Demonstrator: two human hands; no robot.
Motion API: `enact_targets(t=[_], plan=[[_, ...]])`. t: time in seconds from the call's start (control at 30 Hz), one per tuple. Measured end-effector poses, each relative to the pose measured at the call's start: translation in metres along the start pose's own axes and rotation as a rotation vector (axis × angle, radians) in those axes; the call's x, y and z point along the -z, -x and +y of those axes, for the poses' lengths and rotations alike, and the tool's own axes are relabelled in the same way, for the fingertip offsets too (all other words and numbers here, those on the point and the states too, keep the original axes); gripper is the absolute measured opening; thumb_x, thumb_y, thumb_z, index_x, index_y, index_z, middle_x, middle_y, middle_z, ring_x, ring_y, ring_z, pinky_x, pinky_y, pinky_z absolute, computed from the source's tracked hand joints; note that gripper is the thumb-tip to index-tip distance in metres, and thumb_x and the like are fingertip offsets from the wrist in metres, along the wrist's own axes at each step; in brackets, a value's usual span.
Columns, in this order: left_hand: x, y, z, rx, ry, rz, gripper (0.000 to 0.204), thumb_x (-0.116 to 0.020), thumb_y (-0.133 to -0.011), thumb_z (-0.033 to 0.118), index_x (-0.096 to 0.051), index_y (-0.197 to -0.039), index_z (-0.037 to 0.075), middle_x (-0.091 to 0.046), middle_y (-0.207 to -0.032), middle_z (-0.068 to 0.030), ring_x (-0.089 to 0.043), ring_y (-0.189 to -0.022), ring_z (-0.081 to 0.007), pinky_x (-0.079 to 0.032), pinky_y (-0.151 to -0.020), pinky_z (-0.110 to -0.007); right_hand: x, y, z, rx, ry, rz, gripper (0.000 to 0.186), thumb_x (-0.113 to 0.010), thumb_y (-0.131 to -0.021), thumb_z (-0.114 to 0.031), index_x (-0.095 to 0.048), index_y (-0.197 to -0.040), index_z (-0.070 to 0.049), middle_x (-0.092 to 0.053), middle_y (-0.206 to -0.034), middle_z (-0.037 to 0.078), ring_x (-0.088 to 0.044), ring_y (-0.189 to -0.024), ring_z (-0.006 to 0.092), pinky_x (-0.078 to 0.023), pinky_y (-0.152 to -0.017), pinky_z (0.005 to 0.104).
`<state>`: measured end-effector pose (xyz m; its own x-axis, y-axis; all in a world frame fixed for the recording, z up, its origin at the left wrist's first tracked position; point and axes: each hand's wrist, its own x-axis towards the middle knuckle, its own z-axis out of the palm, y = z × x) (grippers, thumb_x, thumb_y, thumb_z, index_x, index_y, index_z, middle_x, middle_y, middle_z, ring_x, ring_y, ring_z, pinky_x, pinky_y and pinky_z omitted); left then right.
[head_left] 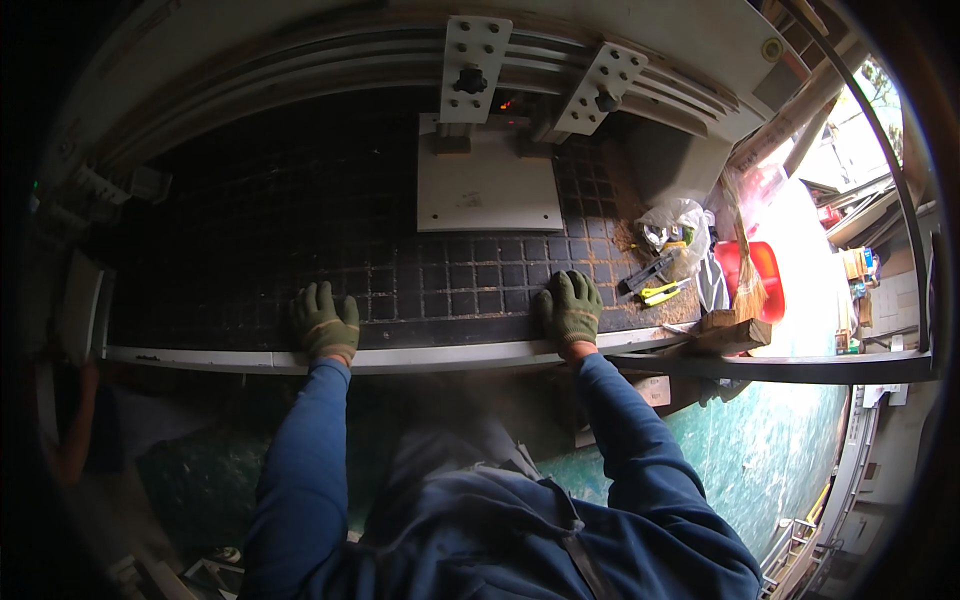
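Both my hands wear green knitted gloves and rest on the front of a black gridded machine bed [460,276]. My left hand [326,322] lies flat near the bed's pale front rail [440,357], fingers stretched out and holding nothing. Farther right, my right hand [571,308] also lies flat with its fingers pointing away from me. Beyond the hands, a light flat panel [490,190] lies on the bed, its far edge beneath two dark pads. Metal brackets [478,70] with black knobs stand over that edge.
To the right of my right hand are a yellow cutter [662,294], a dark tool [645,274] and a clear plastic bag [688,232]. A red basin [768,280], a straw brush [749,290] and a wooden block [733,337] sit beyond. Another person's arm [78,430] shows at far left.
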<state>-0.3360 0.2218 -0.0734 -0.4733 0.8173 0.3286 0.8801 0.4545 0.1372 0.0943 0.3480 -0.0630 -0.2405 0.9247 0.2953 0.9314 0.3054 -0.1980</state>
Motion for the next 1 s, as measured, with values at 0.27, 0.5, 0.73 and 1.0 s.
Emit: enact_targets(t=[0.27, 0.5, 0.73, 1.0], plan=[[0.001, 0.000, 0.000, 0.007, -0.001, 0.010, 0.053, -0.067, -0.094, 0.043, -0.068, -0.134, 0.008, -0.061, -0.145, -0.0175, -0.051, -0.141, -0.0389, -0.031, -0.127, -0.057, 0.005, -0.002, -0.004, 0.014, 0.003, 0.020, 0.051, -0.070, -0.095, -0.041, -0.062, -0.135, -0.012, -0.061, -0.139, 0.015, -0.051, -0.138, 0.0388, -0.037, -0.117, 0.0540], [-0.001, 0.002, -0.001, 0.007, 0.037, 0.010, 0.053, -0.068, -0.094, 0.042, -0.066, -0.134, 0.008, -0.059, -0.146, -0.0170, -0.049, -0.141, -0.0397, -0.031, -0.126, -0.058, 0.003, -0.001, -0.001, 0.037, 0.014, 0.023, 0.050, -0.071, -0.094, -0.039, -0.062, -0.135, -0.011, -0.061, -0.137, 0.015, -0.052, -0.137, 0.0386, -0.037, -0.117, 0.0538], [0.000, 0.002, -0.003, 0.024, 0.052, -0.019, 0.057, -0.069, -0.093, 0.043, -0.064, -0.137, 0.008, -0.056, -0.146, -0.0178, -0.048, -0.141, -0.0415, -0.036, -0.122, -0.060, -0.015, -0.028, -0.057, 0.062, -0.068, 0.051, 0.065, -0.076, -0.089, -0.049, -0.061, -0.140, -0.011, -0.059, -0.144, 0.014, -0.050, -0.142, 0.0353, -0.032, -0.121, 0.0576], [0.007, 0.001, -0.003, 0.034, 0.039, -0.102, 0.054, -0.067, -0.097, 0.042, -0.065, -0.138, 0.008, -0.055, -0.149, -0.0187, -0.046, -0.145, -0.0417, -0.037, -0.122, -0.058, -0.059, -0.151, -0.225, 0.041, -0.056, -0.216, 0.087, -0.060, -0.095, -0.063, -0.049, -0.153, 0.000, -0.047, -0.160, 0.024, -0.039, -0.150, 0.0428, -0.023, -0.126, 0.0614]])
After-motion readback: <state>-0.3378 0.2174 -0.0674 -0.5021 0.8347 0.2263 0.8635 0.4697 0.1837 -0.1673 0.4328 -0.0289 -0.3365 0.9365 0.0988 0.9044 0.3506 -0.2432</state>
